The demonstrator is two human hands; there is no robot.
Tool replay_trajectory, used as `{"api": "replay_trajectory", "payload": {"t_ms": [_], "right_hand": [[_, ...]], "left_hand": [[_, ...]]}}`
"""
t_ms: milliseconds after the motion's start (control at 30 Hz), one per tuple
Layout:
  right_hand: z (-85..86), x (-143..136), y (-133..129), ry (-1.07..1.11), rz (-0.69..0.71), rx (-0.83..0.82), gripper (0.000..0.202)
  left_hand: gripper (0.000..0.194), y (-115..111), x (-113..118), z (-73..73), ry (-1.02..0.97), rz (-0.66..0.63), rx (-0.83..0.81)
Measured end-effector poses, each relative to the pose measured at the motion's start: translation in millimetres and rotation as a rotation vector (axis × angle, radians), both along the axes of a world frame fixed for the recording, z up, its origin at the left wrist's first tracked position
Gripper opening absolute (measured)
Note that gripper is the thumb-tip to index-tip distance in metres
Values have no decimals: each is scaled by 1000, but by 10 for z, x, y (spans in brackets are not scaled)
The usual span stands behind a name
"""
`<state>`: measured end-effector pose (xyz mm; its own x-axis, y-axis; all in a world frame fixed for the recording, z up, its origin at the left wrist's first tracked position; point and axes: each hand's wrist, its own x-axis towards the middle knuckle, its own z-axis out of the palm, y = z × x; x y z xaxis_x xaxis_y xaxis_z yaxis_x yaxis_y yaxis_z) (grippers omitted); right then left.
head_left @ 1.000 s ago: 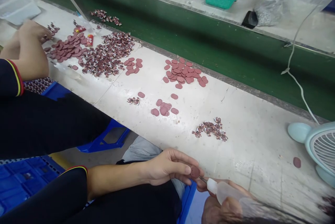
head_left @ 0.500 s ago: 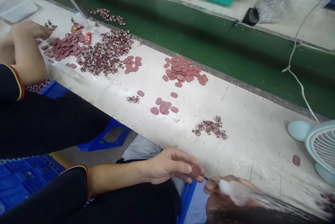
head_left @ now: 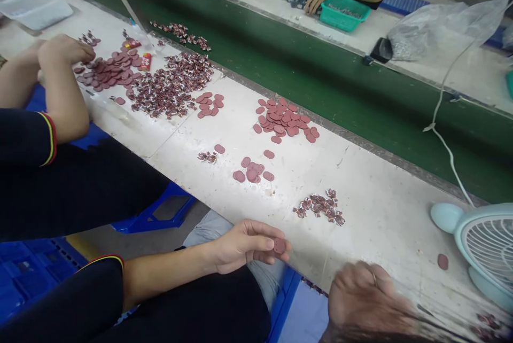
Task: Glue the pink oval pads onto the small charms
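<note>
Disc [head_left: 279, 246], reddish-brown, oval, one: it sat in your left hand [head_left: 240, 247], lower centre of the frame, pinched between thumb and partly curled fingers, by the near edge of the worktop [head_left: 385, 193]. Right hand [head_left: 363, 295], one: lower right, blurred, fingers bunched; whether you gripped anything could not be told. Small brown-and-white parts [head_left: 320, 207], one cluster: right of centre, above your hands in the frame. Loose discs [head_left: 252, 171], small heap: centre. Single disc [head_left: 443, 262]: lower right, near the fan [head_left: 487, 249]. Probable hazards: a slackened pinch might have dropped your disc over the edge; a hasty right-hand sweep might have scattered the cluster.
</note>
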<state>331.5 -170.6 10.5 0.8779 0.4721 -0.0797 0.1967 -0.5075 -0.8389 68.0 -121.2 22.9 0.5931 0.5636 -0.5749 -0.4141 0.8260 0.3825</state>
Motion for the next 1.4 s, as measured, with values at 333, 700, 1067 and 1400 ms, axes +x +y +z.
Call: {"api": "replay_trajectory", "payload": {"t_ms": [333,700,1067,1400], "right_hand": [[-536,-389,434,-653,1036,-28,61],[-295,131,69,-546,795,-58,45],[-91,285,372,-190,713,-193,45],[-174,752,-309,-208,685,-285,44]], "left_hand": [[52,89,-62,25,22,42,61],[54,82,-85,-37,74,13,65],[47,51,-34,-29,51,10,66],[54,70,-59,-59,67,8,28]]}}
